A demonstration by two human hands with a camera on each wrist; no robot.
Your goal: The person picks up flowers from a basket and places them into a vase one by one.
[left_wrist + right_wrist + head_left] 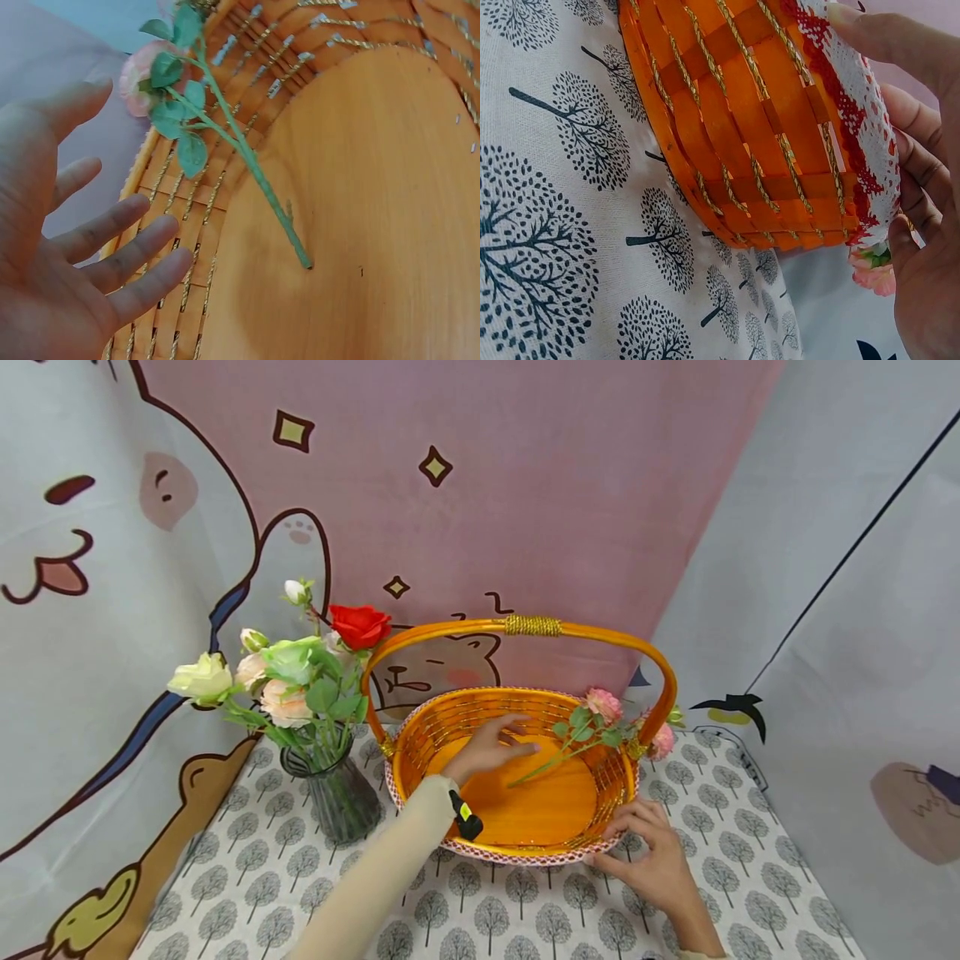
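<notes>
An orange woven basket with a tall arched handle and red-and-white lace rim sits on the table. Inside it, at the right end, leans a pink artificial rose stem; its blooms rest at the rim and its cut end lies over the basket floor. My left hand hovers over the inside of the basket, fingers spread and holding nothing; in the left wrist view the stem is apart from the fingers. With thumb and fingers, my right hand grips the basket's front-right rim, the lace edge between them.
A dark glass vase stands left of the basket, holding white, peach and green flowers and a red rose. The tabletop wears a tree-print cloth. A pink cartoon curtain hangs close behind, with pale cloth at both sides.
</notes>
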